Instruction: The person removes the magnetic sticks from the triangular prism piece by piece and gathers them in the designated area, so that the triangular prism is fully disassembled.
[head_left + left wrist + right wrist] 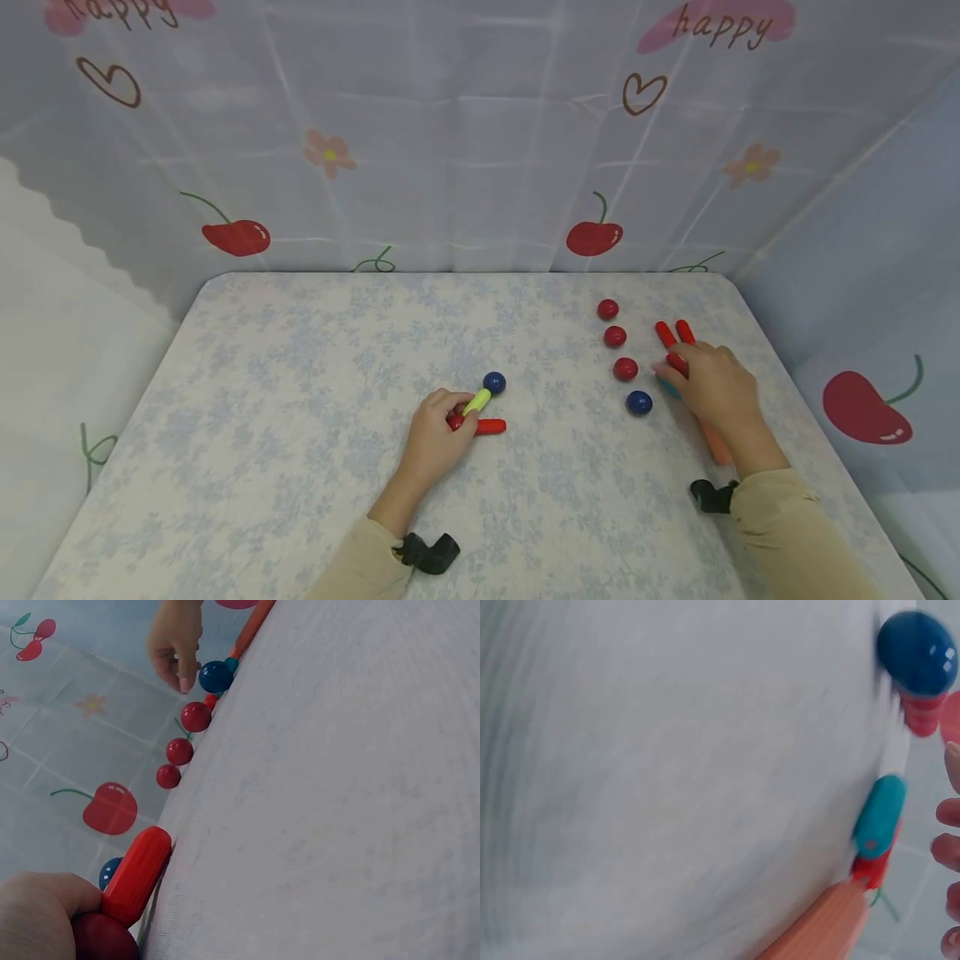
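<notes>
My left hand (438, 435) grips a red ball (105, 937) near the middle of the table. A red stick (491, 427) and a yellow-green stick (477, 402) extend from that ball, and a blue ball (494, 382) sits at the yellow-green stick's far end. On the right, my right hand (716, 383) hovers over a group of sticks, thumb and fingertips apart with a gap between them in the right wrist view. Around it are red sticks (664, 334), a teal stick (880, 816) and an orange stick (819, 926). Part of this group is hidden under the hand.
Left of the right hand stand red balls (626, 369) in a row, with a loose blue ball (639, 403) at the near end. The patterned tabletop (285, 417) meets a printed curtain (450, 167) at the back. Black camera mounts (429, 553) sit on both wrists.
</notes>
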Action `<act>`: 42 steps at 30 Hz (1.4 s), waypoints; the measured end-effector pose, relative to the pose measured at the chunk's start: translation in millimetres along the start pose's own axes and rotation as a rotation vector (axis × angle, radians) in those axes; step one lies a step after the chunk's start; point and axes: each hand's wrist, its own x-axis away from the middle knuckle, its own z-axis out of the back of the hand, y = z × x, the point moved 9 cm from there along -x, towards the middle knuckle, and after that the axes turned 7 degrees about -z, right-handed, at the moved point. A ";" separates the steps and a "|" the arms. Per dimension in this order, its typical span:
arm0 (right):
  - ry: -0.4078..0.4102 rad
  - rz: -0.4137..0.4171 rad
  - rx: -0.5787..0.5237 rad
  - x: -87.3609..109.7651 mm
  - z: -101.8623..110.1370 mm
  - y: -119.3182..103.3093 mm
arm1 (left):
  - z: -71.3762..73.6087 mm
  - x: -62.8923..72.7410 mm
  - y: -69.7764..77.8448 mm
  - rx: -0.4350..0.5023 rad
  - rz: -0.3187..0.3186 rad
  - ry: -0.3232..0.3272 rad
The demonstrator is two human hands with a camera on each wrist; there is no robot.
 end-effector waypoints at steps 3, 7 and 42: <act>0.025 0.023 -0.014 -0.9 4.3 -15.1 | 0.0 0.2 -0.8 -0.003 0.003 -0.004; -0.025 0.068 -0.031 -0.3 1.2 -44.0 | -1.7 0.8 -1.4 -0.005 0.017 -0.027; -0.469 0.491 -0.356 25.0 -76.6 -202.6 | -5.1 0.6 3.4 -0.016 -0.045 -0.085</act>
